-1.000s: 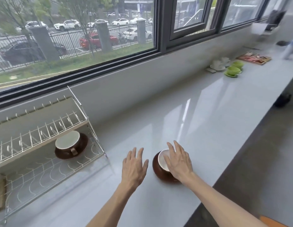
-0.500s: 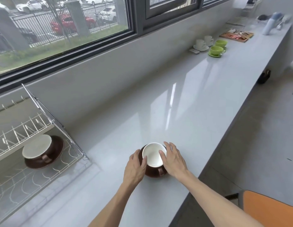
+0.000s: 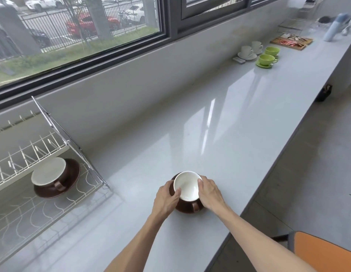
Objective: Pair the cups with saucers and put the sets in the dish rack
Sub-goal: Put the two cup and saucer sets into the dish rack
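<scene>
Two hands clasp one set: my left hand (image 3: 166,199) and right hand (image 3: 210,194) press opposite sides of the brown cup (image 3: 187,188) on its brown saucer (image 3: 190,209), handle toward me, resting on the surface (image 3: 210,134). I judge the dish rack (image 3: 52,205) lies leftward, nearer my left hand; its lower shelf already carries one brown set (image 3: 56,179), with bare wire beside it.

A cup (image 3: 187,185) sits on its saucer (image 3: 189,208) on the countertop (image 3: 219,122) — the dish rack (image 3: 43,173) stands to its left, holding another cup (image 3: 50,174) on a saucer (image 3: 58,190) on the lower tier. More cup sets (image 3: 258,54) lie far right, behind.
</scene>
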`<state>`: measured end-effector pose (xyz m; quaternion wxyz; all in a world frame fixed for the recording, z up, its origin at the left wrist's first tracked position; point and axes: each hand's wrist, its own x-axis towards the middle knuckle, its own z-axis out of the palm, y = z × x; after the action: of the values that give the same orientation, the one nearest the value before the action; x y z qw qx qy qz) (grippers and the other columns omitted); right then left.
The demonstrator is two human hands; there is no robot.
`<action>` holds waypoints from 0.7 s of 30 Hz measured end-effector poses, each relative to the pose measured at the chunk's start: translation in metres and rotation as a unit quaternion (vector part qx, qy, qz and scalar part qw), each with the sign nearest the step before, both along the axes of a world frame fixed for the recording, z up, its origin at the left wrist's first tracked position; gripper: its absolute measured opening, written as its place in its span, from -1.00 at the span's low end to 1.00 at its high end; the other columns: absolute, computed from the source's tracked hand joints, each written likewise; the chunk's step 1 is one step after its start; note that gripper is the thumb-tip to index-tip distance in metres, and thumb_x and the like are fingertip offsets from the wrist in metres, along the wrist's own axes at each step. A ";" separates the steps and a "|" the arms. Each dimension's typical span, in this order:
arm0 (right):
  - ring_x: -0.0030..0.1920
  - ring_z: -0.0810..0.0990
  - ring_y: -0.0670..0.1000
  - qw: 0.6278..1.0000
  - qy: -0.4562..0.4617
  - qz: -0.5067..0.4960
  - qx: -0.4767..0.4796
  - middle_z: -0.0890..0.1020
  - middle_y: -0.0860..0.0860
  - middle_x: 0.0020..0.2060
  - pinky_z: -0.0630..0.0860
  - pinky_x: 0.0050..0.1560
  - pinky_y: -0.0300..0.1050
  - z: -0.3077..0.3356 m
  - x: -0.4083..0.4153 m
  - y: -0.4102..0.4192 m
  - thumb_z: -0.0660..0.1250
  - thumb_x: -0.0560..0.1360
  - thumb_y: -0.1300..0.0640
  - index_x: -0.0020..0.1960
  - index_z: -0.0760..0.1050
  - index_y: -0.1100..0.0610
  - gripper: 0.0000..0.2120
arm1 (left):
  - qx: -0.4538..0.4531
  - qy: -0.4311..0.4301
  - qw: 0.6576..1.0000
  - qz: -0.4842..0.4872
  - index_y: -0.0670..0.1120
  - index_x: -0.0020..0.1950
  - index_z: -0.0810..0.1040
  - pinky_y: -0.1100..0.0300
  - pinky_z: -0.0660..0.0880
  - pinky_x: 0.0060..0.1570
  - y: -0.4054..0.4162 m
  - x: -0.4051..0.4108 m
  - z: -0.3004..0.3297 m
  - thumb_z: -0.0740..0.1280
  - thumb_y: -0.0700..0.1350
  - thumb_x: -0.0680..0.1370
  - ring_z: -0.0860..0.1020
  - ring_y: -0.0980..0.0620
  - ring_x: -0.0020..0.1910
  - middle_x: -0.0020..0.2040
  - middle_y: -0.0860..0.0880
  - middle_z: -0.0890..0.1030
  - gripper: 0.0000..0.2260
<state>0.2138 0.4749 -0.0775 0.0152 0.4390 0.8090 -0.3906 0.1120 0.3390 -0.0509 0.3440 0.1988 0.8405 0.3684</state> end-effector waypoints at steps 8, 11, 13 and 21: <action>0.29 0.45 0.26 1.000 -0.019 0.007 0.000 0.48 0.24 0.28 0.39 0.27 0.06 0.001 -0.009 -0.010 -0.07 0.68 -0.03 0.44 0.34 0.07 -0.57 | -0.002 -0.036 0.999 0.021 0.02 0.37 0.48 -0.11 0.57 0.16 -0.018 -0.006 0.009 0.28 0.10 0.43 0.59 -0.16 0.18 0.20 0.00 0.58 -0.50; 0.28 0.46 0.26 1.000 -0.022 0.022 0.001 0.49 0.23 0.26 0.38 0.27 0.06 0.005 -0.017 -0.019 -0.08 0.67 -0.05 0.43 0.36 0.07 -0.55 | 0.000 -0.050 0.998 0.044 0.02 0.37 0.48 -0.10 0.58 0.17 -0.029 -0.011 0.012 0.30 0.02 0.48 0.60 -0.15 0.19 0.17 0.01 0.56 -0.56; 0.26 0.46 0.26 0.999 -0.025 0.035 0.004 0.51 0.23 0.24 0.38 0.25 0.05 0.009 -0.025 -0.027 -0.08 0.67 -0.06 0.42 0.37 0.08 -0.54 | 0.002 -0.053 0.997 0.061 0.02 0.37 0.47 -0.07 0.59 0.16 -0.039 -0.016 0.014 0.30 -0.02 0.50 0.59 -0.11 0.18 0.17 0.01 0.55 -0.58; 0.00 0.46 0.17 0.993 -0.019 0.116 0.019 0.58 0.16 0.06 0.34 -0.02 -0.03 0.029 -0.061 -0.071 -0.04 0.63 -0.07 0.03 0.47 0.06 -0.64 | 0.020 -0.125 0.976 0.175 0.03 0.29 0.49 0.06 0.62 -0.15 -0.093 -0.041 0.025 0.32 -0.12 0.42 0.62 -0.05 -0.06 0.09 -0.08 0.62 -0.58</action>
<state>0.1524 0.4041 -0.0482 0.0674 0.3501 0.8612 -0.3623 0.0714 0.2455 -0.0262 0.3725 0.0081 0.8050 0.4617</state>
